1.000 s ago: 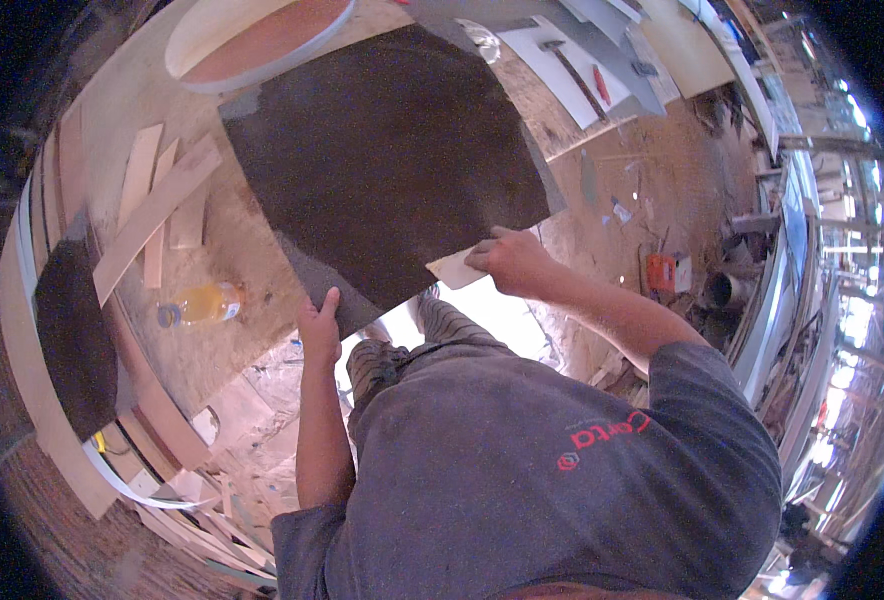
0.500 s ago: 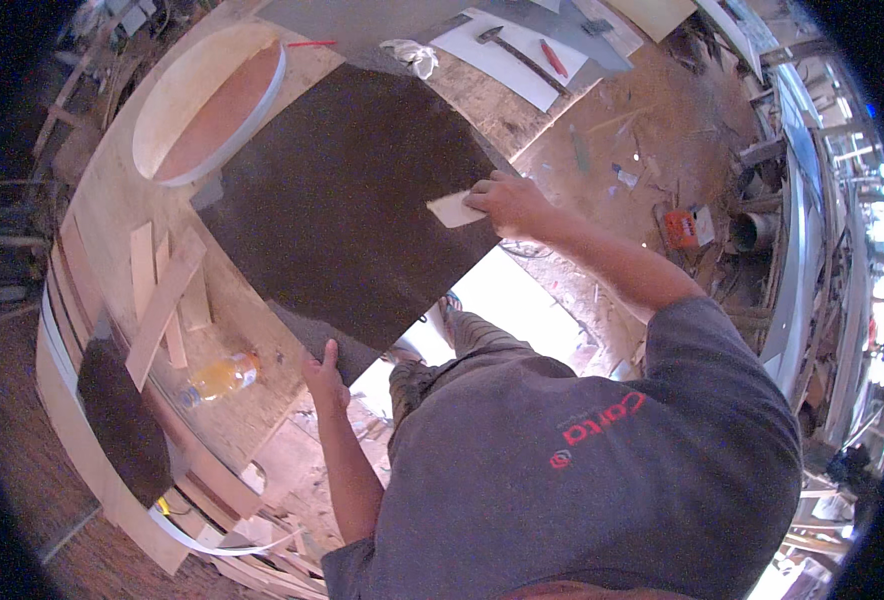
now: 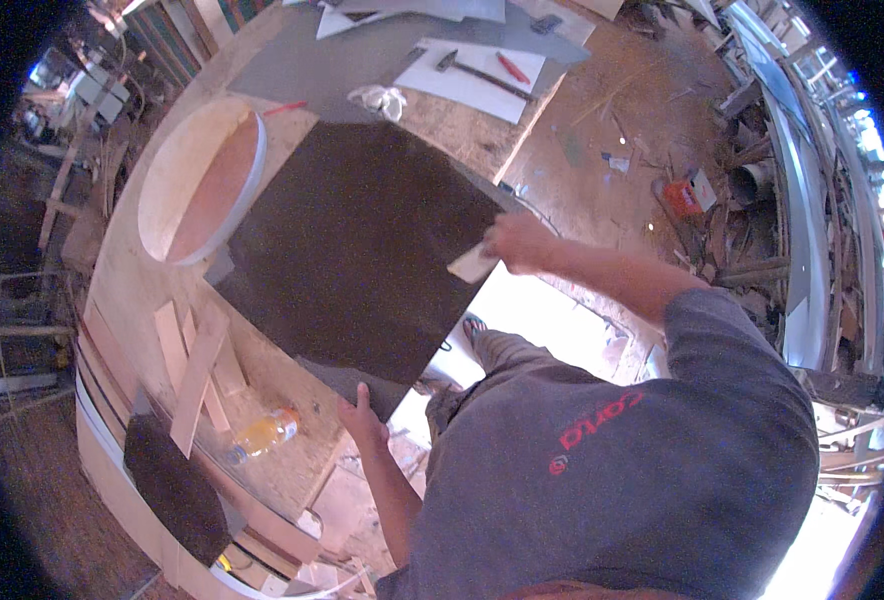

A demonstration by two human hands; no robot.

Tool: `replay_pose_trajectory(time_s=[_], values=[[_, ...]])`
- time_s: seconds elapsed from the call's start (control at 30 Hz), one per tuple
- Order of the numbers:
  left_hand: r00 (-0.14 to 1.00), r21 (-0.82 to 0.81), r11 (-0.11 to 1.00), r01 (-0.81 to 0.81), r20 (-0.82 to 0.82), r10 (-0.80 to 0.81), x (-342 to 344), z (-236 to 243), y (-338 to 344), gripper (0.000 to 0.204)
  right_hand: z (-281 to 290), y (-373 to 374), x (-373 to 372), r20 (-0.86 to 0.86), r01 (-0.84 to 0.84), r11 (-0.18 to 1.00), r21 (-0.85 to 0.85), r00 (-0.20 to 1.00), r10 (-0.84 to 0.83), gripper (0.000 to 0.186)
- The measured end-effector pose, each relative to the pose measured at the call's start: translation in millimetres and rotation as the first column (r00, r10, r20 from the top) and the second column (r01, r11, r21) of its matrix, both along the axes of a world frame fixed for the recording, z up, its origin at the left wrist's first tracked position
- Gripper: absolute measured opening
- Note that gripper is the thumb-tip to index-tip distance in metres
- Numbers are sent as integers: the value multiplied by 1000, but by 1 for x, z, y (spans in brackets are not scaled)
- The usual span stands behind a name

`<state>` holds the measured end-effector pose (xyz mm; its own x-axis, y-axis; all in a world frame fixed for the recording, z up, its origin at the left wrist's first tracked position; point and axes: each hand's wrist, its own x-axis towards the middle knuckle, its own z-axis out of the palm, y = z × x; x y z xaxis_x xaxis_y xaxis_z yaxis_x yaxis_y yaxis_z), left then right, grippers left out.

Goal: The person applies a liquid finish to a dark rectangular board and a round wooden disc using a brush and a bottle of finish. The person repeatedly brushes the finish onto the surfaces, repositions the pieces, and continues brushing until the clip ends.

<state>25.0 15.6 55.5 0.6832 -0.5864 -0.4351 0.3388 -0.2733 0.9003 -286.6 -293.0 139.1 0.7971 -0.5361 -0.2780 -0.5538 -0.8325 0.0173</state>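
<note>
A large dark brown, roughly square sheet point(image 3: 352, 250) lies on the wooden worktable. Grey patches show along its edges. At its near corner my left hand point(image 3: 365, 415) grips the edge, thumb on top and the other fingers hidden underneath. My right hand point(image 3: 522, 243), slightly blurred, is at the sheet's right corner. Its fingers are closed on a pale flat scraper-like piece point(image 3: 474, 265), which lies low over the sheet beside the near right edge. Whether the piece touches the surface I cannot tell.
Left of the sheet stands an oval wooden hoop point(image 3: 202, 180). Wood strips point(image 3: 200, 380) and a bottle of orange liquid point(image 3: 265, 435) lie nearer. Beyond are a crumpled white cloth point(image 3: 378, 101), a hammer point(image 3: 487, 75) and a red-handled tool point(image 3: 512, 68). Scraps litter the floor point(image 3: 582, 130).
My right hand has drawn the pale piece toward the sheet's near right edge. My left hand keeps its grip on the corner. The whole view has shifted and turned a little.
</note>
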Motion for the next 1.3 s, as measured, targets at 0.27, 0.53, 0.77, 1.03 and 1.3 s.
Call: replay_pose_trajectory(time_s=[0.27,0.53,0.77,1.03,1.3], values=[[958,-43,999,-31,-286,18,6,14,0,45,8,65,-94,-29,333,914,232,941,-336,26],[816,-155,976,156,-536,-216,42,27,13,67,43,82,-164,519,788,594,165,443,-731,38],[968,-655,754,47,-156,-195,33,146,-41,59,-9,29,-231,575,910,294,293,77,-814,36],[933,-814,577,62,253,257,4,249,-169,58,-50,-90,-299,633,866,463,187,255,-731,31],[918,-936,337,103,220,331,-39,270,-385,58,-49,-169,-386,442,889,251,382,62,-895,33]])
